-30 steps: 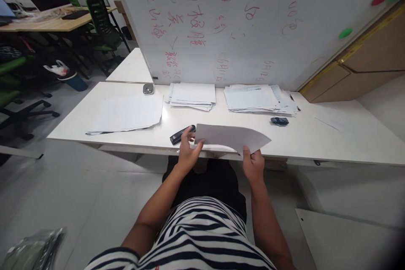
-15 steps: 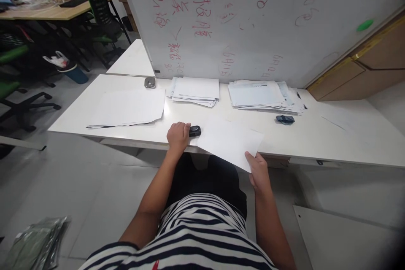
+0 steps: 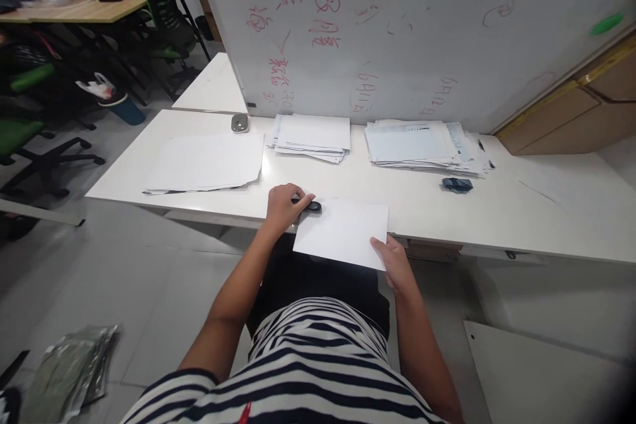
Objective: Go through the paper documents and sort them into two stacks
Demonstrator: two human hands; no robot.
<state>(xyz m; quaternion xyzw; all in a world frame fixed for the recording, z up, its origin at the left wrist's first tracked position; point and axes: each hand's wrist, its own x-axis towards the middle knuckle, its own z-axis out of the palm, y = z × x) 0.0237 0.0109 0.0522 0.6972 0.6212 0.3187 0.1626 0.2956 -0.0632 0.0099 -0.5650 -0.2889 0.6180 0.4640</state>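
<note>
My left hand is closed around a black stapler near the front edge of the white desk. A white sheet of paper reaches over the desk edge above my lap, its left corner at the stapler. Whether one or more sheets are there I cannot tell. My right hand pinches the paper's lower right corner, thumb on top and fingers underneath.
Two paper stacks, a middle one and a right one, lie before the whiteboard. Large sheets lie on the left beside a small silver-grey box. A dark crumpled item sits to the right.
The paper has shifted left and turned straighter, its left corner now at the stapler. My right hand has moved left with it, and my left thumb has stretched over the stapler.
</note>
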